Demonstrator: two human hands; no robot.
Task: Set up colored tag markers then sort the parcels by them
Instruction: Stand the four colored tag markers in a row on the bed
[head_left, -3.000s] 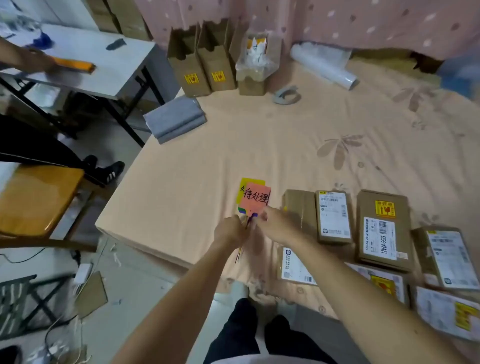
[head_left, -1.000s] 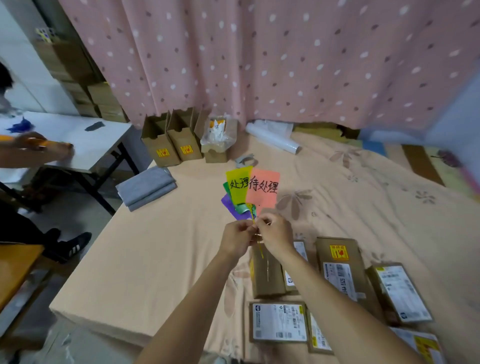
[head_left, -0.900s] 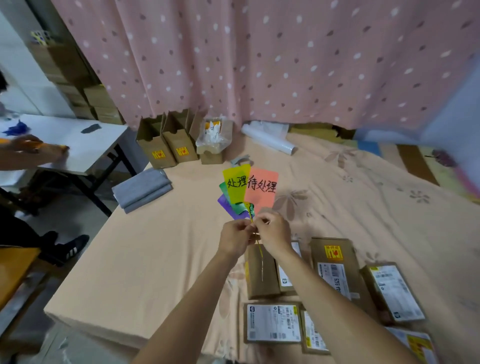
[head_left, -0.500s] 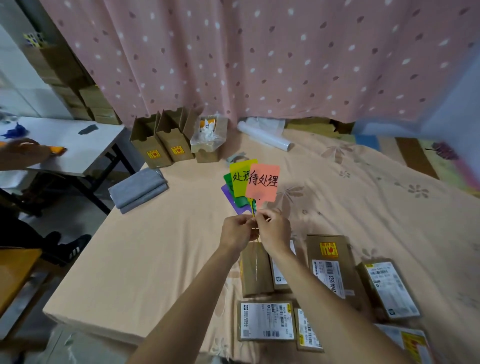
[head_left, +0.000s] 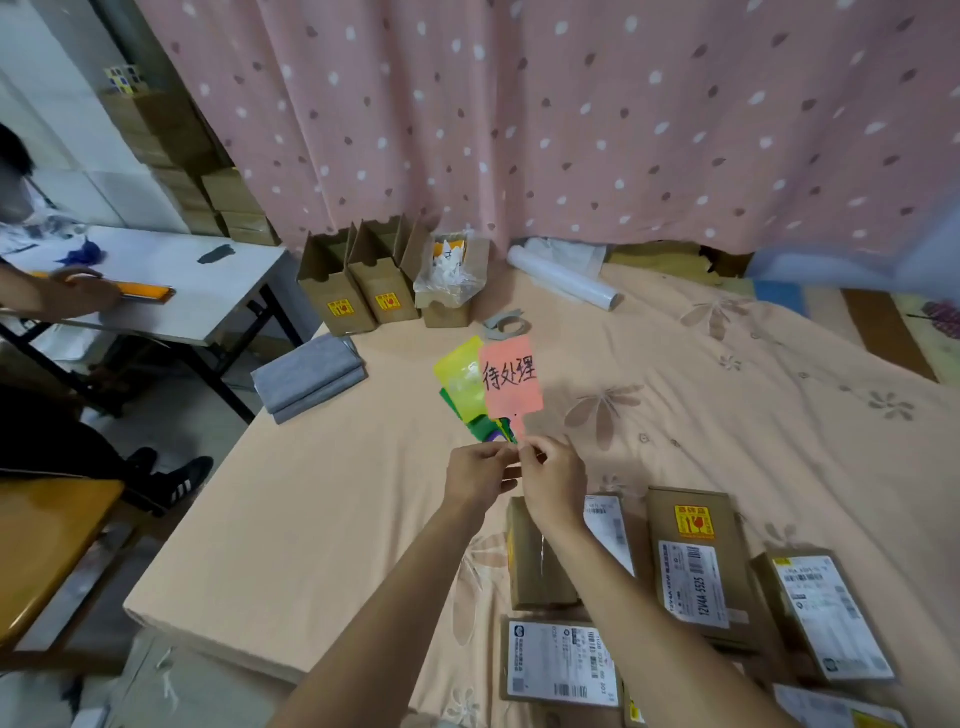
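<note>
Above the peach bed sheet (head_left: 311, 519) I hold up a fan of colored tag markers. The pink tag (head_left: 511, 376) with black handwriting is in front, a yellow tag (head_left: 460, 379) behind it to the left, and green and purple edges show below. My left hand (head_left: 480, 475) and my right hand (head_left: 553, 480) meet at the base of the fan and pinch the tags' thin stems. Several brown parcels (head_left: 691, 566) with white shipping labels lie on the sheet at the lower right, under my right forearm.
Three open cardboard boxes (head_left: 358, 286) stand at the far edge by the dotted pink curtain, with a white roll (head_left: 563, 280) and a tape dispenser (head_left: 506, 325) nearby. A folded grey cloth (head_left: 309, 376) lies at the left. Another person's arm (head_left: 52, 296) rests on a white table (head_left: 208, 291).
The camera tilted up from the bed to the curtain. The tag fan rose with both hands, and the yellow tag has slid further behind the pink one.
</note>
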